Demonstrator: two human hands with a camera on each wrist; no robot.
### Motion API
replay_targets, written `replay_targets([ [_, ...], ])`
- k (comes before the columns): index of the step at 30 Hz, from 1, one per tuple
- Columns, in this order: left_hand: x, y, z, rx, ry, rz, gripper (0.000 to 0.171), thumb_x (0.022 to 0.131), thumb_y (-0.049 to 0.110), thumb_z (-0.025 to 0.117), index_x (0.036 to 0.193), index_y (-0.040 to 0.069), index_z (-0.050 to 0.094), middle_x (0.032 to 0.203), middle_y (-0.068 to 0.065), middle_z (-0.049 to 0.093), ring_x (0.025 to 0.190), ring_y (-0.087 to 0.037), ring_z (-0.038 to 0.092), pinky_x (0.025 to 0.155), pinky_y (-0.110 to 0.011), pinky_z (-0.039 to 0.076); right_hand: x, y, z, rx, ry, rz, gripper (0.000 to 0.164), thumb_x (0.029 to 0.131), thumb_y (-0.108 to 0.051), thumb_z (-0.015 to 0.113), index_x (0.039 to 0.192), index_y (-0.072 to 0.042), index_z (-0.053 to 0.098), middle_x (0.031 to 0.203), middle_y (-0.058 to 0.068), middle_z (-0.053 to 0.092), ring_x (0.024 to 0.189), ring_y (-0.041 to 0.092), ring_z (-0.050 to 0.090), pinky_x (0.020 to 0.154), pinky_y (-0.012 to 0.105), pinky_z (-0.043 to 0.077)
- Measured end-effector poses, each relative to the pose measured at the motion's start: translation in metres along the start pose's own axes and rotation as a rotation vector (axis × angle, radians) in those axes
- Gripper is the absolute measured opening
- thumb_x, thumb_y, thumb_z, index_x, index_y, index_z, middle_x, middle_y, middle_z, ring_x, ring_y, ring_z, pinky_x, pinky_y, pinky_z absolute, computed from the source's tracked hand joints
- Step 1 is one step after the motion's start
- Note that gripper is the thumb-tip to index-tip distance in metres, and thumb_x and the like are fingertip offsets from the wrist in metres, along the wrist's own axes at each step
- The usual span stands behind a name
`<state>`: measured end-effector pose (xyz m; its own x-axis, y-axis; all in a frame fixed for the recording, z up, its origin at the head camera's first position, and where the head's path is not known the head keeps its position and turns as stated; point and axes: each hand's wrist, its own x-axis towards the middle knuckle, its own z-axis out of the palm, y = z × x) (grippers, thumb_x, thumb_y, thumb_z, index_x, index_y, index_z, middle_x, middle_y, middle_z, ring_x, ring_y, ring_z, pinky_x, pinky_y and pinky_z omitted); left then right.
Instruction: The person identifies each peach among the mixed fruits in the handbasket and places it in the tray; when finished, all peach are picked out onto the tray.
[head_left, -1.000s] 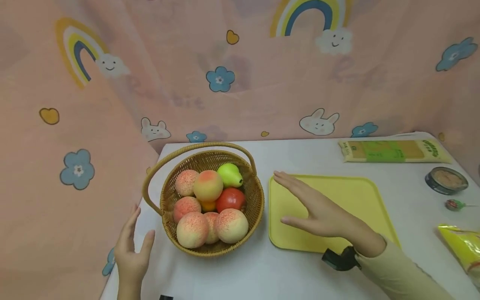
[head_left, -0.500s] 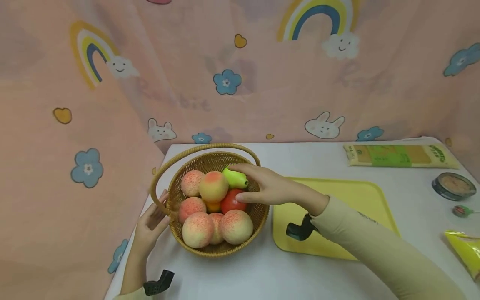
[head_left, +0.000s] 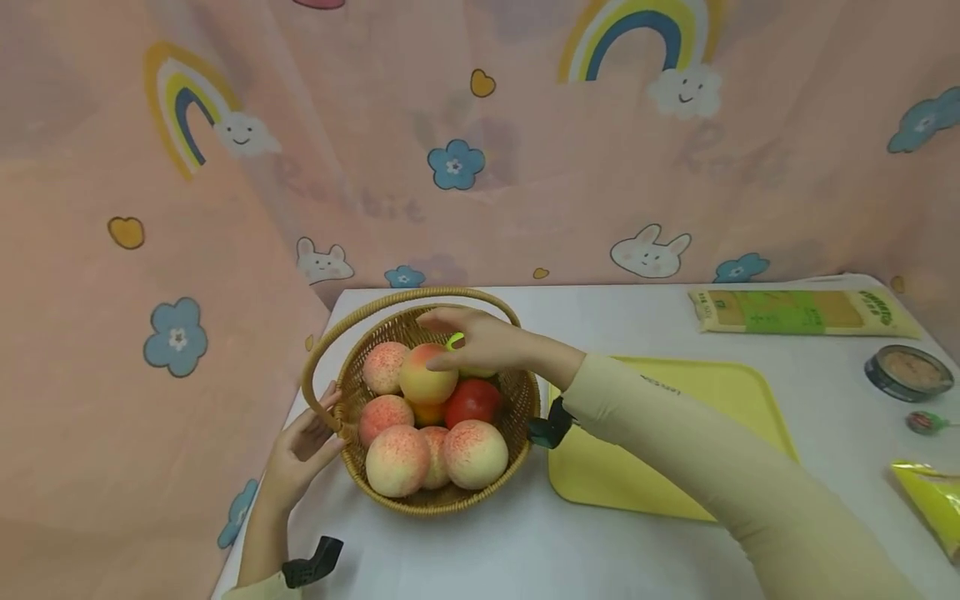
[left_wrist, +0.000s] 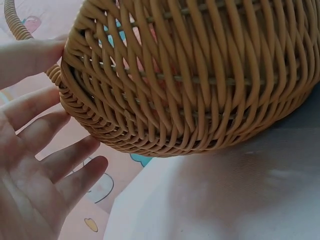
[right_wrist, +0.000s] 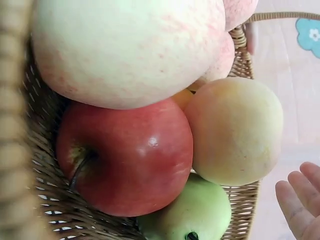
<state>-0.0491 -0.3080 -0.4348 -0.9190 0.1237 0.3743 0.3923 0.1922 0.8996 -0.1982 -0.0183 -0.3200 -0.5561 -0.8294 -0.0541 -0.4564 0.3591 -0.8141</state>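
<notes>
A wicker basket (head_left: 517, 467) with an arched handle holds several peaches (head_left: 397, 461), a red apple (head_left: 474, 402), a green pear (head_left: 455, 341) and a yellow-orange peach (head_left: 428, 385). My left hand (head_left: 288, 471) touches the basket's left side near the handle's base; in the left wrist view its thumb and spread fingertips (left_wrist: 95, 165) lie along the woven edge. My right hand (head_left: 487, 340) is over the fruit, thumb and fingers apart, overlapping the yellow-orange peach and covering most of the pear. In the right wrist view its fingers (right_wrist: 290, 202) are beside that peach.
A yellow tray (head_left: 675, 450) lies right of the basket, under the right forearm. Farther right are a noodle packet (head_left: 802, 311), a round tin (head_left: 909, 372), a lollipop (head_left: 924, 422) and a yellow bag (head_left: 933, 500). A pink patterned cloth (head_left: 525, 192) hangs behind the white table.
My right hand has moved left from above the tray to over the pear and yellow-orange peach. My left hand has come up to the basket's side. The fruit stays in the basket.
</notes>
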Motion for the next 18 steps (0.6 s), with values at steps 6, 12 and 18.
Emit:
replay_targets([
  [6, -0.001, 0.002, 0.001, -0.005, 0.023, 0.042, 0.057, 0.08, -0.021, 0.055, 0.135, -0.013, 0.041, 0.149, -0.031, 0.025, 0.136, -0.008, 0.039, 0.105, -0.016, 0.038, 0.019, 0.0, 0.001, 0.146, -0.003, 0.07, 0.066, 0.088, -0.028, 0.068, 0.144, -0.009, 0.038, 0.148, 0.007, 0.041, 0.138, 0.022, 0.037, 0.114, 0.038, 0.032],
  [12, -0.001, 0.001, 0.002, -0.005, 0.046, 0.063, 0.058, 0.079, -0.021, 0.055, 0.135, -0.01, 0.044, 0.146, -0.034, 0.027, 0.135, -0.014, 0.041, 0.104, -0.017, 0.039, 0.03, 0.012, 0.005, 0.203, -0.005, 0.109, 0.067, 0.084, -0.022, 0.072, 0.142, -0.009, 0.042, 0.146, 0.006, 0.044, 0.138, 0.021, 0.036, 0.115, 0.038, 0.03],
  [18, 0.0, -0.001, -0.001, 0.064, 0.055, 0.013, 0.057, 0.08, -0.017, 0.059, 0.135, -0.007, 0.046, 0.146, -0.031, 0.032, 0.134, -0.016, 0.043, 0.103, -0.016, 0.04, 0.032, 0.025, 0.008, 0.165, -0.059, 0.16, 0.073, 0.079, -0.019, 0.077, 0.142, -0.012, 0.042, 0.148, 0.003, 0.041, 0.14, 0.021, 0.032, 0.113, 0.039, 0.033],
])
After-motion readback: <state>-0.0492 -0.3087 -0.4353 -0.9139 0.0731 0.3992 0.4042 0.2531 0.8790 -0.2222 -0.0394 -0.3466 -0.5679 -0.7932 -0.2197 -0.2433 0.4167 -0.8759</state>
